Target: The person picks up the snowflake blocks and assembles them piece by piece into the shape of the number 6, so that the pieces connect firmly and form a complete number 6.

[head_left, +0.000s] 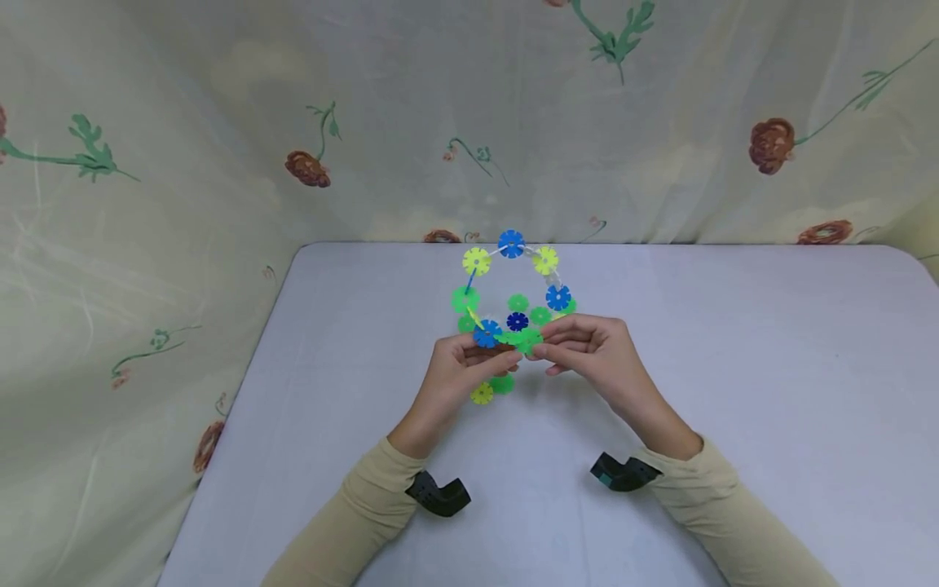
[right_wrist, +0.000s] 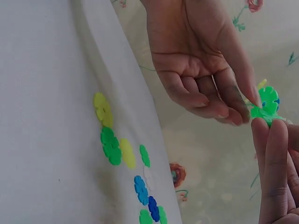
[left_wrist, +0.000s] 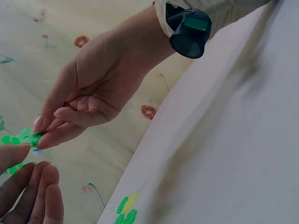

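Right grip (head_left: 596, 349): pinching almost closed, catching a green snowflake disc (head_left: 528, 340) between thumb and fingers
Left grip (head_left: 465, 368): pinching close by on the opposite side, holding the disc loop (head_left: 465, 299) at its low, near edge, with thumb and fingers nearly together
Disc loop: being held raised above the worktop (head_left: 734, 367), forming a rough ring and stretching away beyond both hands
Low blue snowflake disc (head_left: 487, 333): sitting in the loop just beside the left fingertips
Yellow snowflake discs (head_left: 477, 261): flanking the top blue snowflake disc (head_left: 511, 244), one on each side, with thin white pieces (head_left: 530, 249) linking between
Right-hand blue snowflake disc (head_left: 558, 297): standing in the loop's side, beyond the right grip
Dark blue snowflake disc (head_left: 517, 321): lying on the worktop, showing through the ring among green snowflake discs (head_left: 517, 302)
Yellow-and-green pair (head_left: 482, 394): lying on the worktop nearer the body, touching in the right-wrist view, close to the left grip
Black wrist cameras (head_left: 438, 494): jutting inward from the cuffs of beige sleeves (head_left: 359, 514)
Floral cloth (head_left: 411, 98): hanging behind the worktop and along its left side, showing brown-red flowers and green stems
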Demonstrator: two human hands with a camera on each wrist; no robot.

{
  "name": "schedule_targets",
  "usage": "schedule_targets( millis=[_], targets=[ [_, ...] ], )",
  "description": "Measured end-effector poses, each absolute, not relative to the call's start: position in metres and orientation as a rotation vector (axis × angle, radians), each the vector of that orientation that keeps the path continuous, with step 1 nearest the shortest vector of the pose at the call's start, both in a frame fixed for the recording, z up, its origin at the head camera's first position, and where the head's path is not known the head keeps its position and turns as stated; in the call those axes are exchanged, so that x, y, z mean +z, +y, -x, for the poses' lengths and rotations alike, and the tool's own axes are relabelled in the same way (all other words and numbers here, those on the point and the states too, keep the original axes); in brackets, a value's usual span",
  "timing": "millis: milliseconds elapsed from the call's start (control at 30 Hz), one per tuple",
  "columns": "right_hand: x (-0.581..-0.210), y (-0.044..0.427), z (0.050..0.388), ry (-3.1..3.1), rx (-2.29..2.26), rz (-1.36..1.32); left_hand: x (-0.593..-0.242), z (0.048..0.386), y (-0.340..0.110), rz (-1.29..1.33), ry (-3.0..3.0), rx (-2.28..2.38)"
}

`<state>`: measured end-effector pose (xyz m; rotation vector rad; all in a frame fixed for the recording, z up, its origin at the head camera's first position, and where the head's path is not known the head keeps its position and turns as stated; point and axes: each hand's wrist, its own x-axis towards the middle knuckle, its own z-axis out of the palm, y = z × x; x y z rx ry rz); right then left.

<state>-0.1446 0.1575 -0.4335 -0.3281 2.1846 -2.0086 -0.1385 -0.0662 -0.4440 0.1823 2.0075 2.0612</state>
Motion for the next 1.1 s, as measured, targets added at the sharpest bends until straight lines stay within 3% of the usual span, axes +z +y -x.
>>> schedule_targets(
  millis=[1100],
  targets=[
    [-0.4381,0.1524,0.1447,2.398,-1.596,0.430,-0.4373,0.1408,-0.0708,-0.091,2.056,2.193]
  ],
)
